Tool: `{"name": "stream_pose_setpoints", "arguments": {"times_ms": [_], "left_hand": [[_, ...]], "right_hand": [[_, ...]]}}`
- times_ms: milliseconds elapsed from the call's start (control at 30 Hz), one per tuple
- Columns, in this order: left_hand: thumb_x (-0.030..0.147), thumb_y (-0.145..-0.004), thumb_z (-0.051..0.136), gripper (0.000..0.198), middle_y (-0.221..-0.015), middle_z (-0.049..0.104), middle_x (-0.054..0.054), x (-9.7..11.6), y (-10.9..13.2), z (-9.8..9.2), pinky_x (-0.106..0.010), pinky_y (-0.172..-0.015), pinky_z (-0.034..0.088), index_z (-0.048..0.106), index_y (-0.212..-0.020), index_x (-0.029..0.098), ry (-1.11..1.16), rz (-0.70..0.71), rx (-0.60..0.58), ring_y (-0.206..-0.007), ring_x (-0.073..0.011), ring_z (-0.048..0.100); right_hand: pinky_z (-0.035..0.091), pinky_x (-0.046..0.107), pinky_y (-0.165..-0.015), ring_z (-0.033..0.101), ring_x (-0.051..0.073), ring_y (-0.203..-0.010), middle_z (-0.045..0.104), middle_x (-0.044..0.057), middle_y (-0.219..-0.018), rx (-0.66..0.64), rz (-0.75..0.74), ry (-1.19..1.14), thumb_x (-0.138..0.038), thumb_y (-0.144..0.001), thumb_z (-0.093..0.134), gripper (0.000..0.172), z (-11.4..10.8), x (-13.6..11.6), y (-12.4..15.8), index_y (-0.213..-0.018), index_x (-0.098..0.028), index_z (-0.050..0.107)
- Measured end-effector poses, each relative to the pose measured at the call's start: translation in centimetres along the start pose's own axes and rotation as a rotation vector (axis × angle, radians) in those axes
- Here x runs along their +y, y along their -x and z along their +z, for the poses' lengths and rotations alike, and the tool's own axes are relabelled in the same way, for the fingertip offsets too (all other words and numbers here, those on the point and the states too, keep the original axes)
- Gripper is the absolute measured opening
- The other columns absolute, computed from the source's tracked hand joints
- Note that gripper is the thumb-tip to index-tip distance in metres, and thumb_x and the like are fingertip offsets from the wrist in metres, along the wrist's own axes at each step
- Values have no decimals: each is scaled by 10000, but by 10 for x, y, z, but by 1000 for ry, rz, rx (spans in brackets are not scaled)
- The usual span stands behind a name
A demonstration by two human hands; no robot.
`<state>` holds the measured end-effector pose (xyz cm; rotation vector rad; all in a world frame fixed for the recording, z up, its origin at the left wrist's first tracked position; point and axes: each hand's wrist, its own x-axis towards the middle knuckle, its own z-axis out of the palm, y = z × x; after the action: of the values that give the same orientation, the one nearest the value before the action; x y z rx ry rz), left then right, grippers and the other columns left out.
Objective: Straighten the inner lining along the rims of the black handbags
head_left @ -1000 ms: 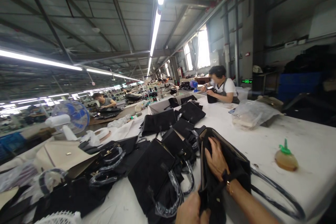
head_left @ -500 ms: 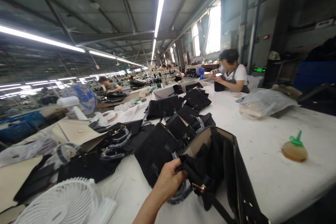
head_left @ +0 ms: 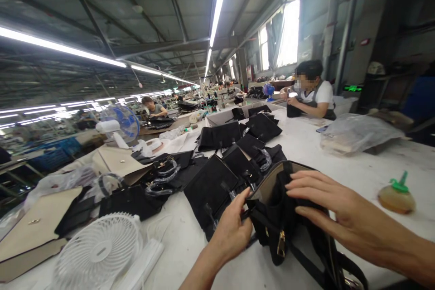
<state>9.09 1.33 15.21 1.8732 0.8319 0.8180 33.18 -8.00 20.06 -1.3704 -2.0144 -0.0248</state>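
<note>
An open black handbag (head_left: 276, 217) with a tan lining and gold hardware lies on the white table (head_left: 343, 167) in front of me. My left hand (head_left: 233, 231) pinches the bag's near rim at its left side, fingers closed on the black fabric. Over the bag's mouth reaches my right hand (head_left: 331, 208), fingers stretched out and resting on the black inner fabric. Several more black handbags (head_left: 217, 181) lie in a heap just beyond and to the left.
A white desk fan (head_left: 98, 251) stands at the near left, a blue fan (head_left: 122, 124) further back. A brown bottle with a green cap (head_left: 397, 195) sits at the right, a plastic bag (head_left: 356, 133) beyond. One person (head_left: 311, 93) works at the table's far end, another person (head_left: 152, 108) at the left.
My right hand has come back into view and now lies across the bag's opening. The left hand has shifted along the rim. The view has drifted to the left.
</note>
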Motion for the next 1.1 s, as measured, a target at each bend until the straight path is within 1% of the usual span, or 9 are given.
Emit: {"name": "stream_pose_setpoints", "arguments": {"times_ms": [133,233,333,433,567,633,767,867,1100], "left_hand": [[174,-811,530,549,-1389,498,-98,-2,-3,8,-373,-1088,351,450,-1354,195,295,-56,36,-1276,-222,459],[249,-822,568,454,-1264,603,-106,-2,-10,12,-352,-1025,410,540,-1265,153,354,-100,59,-1163,-227,553],[265,-806,597,408,-1090,687,-75,-2,-17,12,-320,-908,466,599,-1198,149,298,-98,42,-1009,-212,617],[270,-808,587,359,-959,713,-65,-3,-19,12,-277,-780,480,641,-1139,143,276,-123,54,-915,-196,637],[239,-815,540,256,-916,718,-94,-6,-20,15,-246,-670,461,687,-986,116,294,-194,172,-863,-191,660],[251,-808,564,262,-991,710,-100,-4,-21,15,-253,-723,473,675,-1009,123,360,-174,208,-910,-192,656],[333,-763,667,418,-1069,693,-106,1,-29,18,-291,-832,486,630,-1127,132,392,-134,149,-971,-208,638],[269,-725,699,429,-1078,695,-117,3,-38,24,-312,-876,486,633,-1119,111,371,-143,141,-982,-218,640],[239,-748,645,326,-1002,727,-79,-5,-48,28,-291,-792,504,686,-1054,136,338,-159,132,-869,-199,662]], "right_hand": [[381,394,-1047,445,227,-1216,649,21,-1091,-174,-57,3,-284,-865,570,211,17,2,-29,-1052,-272,667],[422,345,-943,548,195,-1012,667,16,-913,-281,-108,-32,-286,-879,553,141,25,1,-38,-864,-248,688],[444,304,-798,568,173,-820,652,24,-791,-350,-114,-12,-284,-901,507,251,28,4,-45,-715,-218,662],[435,321,-772,563,207,-837,660,63,-800,-268,-26,185,-243,-886,487,230,33,15,-51,-730,-192,649],[432,347,-783,564,238,-883,669,86,-827,-207,40,378,-222,-890,451,228,41,28,-57,-759,-179,633],[435,339,-786,572,229,-881,666,77,-820,-216,49,375,-229,-902,436,245,44,30,-58,-749,-184,623],[428,332,-793,578,222,-875,661,72,-829,-192,40,352,-244,-901,445,239,48,27,-59,-760,-185,629],[422,312,-753,588,206,-826,663,56,-825,-188,50,311,-250,-889,471,218,51,24,-62,-781,-196,652],[408,272,-700,610,182,-793,682,18,-801,-215,114,233,-246,-856,542,170,47,25,-68,-766,-215,682]]}}
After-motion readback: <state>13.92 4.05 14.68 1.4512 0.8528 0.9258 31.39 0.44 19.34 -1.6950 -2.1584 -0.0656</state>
